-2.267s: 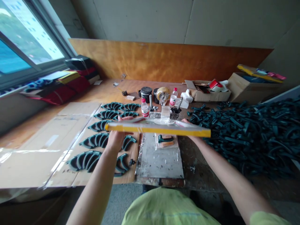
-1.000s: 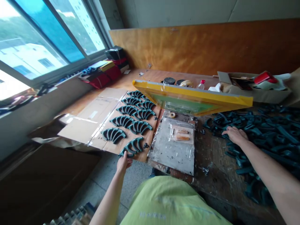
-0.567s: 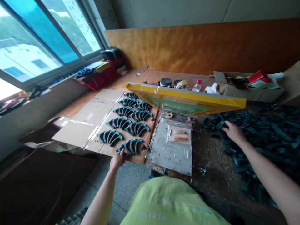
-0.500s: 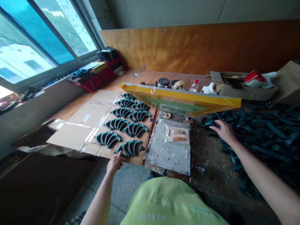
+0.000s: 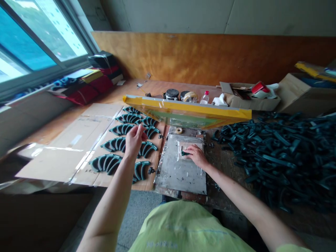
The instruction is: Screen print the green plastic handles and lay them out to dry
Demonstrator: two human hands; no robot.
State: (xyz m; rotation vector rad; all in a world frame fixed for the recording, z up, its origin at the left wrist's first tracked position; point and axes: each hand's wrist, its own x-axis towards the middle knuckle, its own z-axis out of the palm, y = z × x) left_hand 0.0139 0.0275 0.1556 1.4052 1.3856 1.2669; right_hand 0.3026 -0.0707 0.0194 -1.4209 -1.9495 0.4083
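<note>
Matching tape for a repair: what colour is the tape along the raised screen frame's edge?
Yellow, on the raised screen frame; it shows best in the head view.

The right hand (image 5: pixel 195 156) covers most of a small dark green part (image 5: pixel 184 153) on the plastic-wrapped sheet (image 5: pixel 181 175). A yellow-framed screen (image 5: pixel 183 106) hides the surface behind it, and the heap of dark green pieces (image 5: pixel 278 161) runs off the right edge.
</note>
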